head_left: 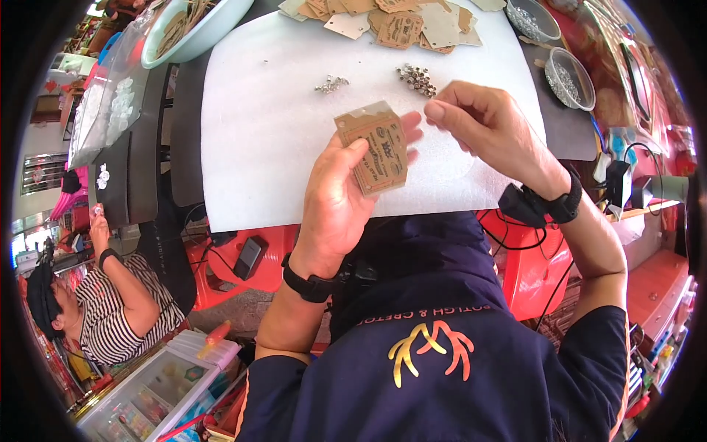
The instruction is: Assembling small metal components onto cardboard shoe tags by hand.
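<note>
A: Where is the cardboard tag (374,147)?

B: Your left hand (335,202) grips it upright above the white foam sheet (258,132), thumb across its face.

A: And your right hand (482,125)?

B: Its fingertips pinch together just beside the tag's top edge; what they hold is too small to tell. Metal beads (417,79) lie beyond, more tags (401,26) farther off.

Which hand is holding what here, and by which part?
The left hand holds a brown cardboard tag by its lower left edge, thumb on its face. The right hand pinches its fingertips together beside the tag; anything held there is too small to tell.
</note>
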Available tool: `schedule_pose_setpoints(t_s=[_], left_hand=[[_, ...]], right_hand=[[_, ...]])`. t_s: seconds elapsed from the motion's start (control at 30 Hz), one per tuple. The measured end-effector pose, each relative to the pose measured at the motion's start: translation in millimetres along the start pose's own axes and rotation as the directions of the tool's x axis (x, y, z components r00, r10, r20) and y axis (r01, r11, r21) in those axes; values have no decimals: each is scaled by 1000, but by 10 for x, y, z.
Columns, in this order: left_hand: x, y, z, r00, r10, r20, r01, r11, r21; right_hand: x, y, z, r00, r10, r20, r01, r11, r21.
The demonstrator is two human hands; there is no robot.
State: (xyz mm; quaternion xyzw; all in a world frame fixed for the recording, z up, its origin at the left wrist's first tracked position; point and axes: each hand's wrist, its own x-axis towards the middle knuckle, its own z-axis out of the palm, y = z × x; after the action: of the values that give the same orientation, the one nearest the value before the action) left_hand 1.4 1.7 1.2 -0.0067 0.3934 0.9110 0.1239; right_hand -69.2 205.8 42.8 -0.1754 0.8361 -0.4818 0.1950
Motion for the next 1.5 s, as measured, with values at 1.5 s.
schedule_pose_setpoints(t_s=[1.5], left_hand=[[-174,112,257,987,127,-103,-100,967,233]], right_hand=[[-408,-19,271,859,-428,-280,430,901,-59]])
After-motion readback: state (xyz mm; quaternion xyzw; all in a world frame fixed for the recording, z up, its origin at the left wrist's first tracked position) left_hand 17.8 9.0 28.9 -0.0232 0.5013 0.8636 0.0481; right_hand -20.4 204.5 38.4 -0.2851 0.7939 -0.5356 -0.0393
